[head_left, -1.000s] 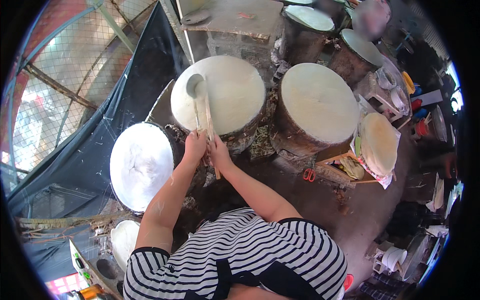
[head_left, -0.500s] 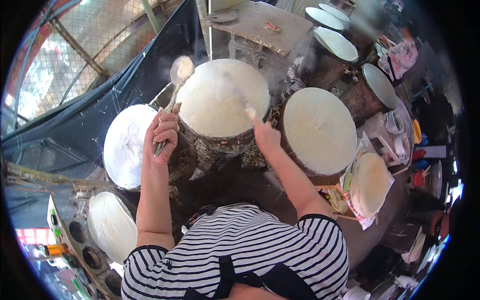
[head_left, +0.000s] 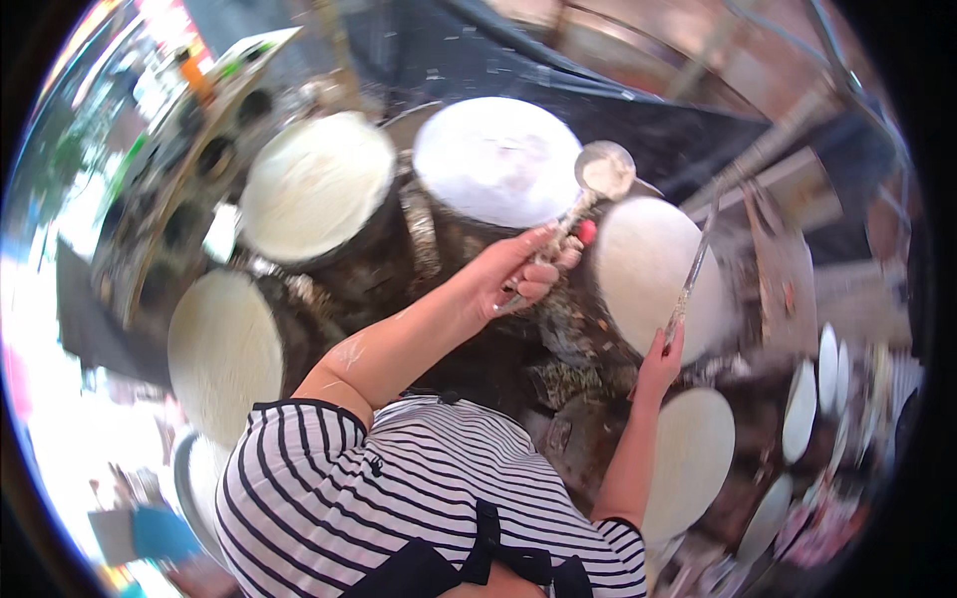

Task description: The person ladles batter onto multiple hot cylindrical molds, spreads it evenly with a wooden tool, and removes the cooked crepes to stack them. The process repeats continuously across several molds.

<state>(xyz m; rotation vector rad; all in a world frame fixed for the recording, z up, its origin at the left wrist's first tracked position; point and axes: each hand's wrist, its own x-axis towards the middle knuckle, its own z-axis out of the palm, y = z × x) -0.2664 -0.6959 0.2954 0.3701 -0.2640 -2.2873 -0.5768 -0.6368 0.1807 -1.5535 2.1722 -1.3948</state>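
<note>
My left hand (head_left: 528, 271) is closed around the handle of a ladle (head_left: 606, 171), whose round bowl holds pale batter. That bowl hangs between a whitish griddle (head_left: 496, 159) with no flatbread on it and the griddle to its right, which carries a thin round flatbread (head_left: 653, 264). My right hand (head_left: 660, 361) grips a long, thin stick-like tool (head_left: 694, 269) at its lower end. The tool slants up across the right side of that flatbread; motion blur hides the shape of its far end. Batter residue coats the ladle's handle.
Further flatbreads lie on round griddles at the left (head_left: 319, 187), far left (head_left: 227, 344) and lower right (head_left: 688, 463). A panel with round holes (head_left: 214, 154) stands at the upper left. Dark sheeting (head_left: 558, 75) hangs behind; a board (head_left: 783, 269) stands at right.
The view has swung left, so the griddles appear shifted to the right and turned. Both hands keep their tools. The ladle now shows nearer the bare whitish griddle.
</note>
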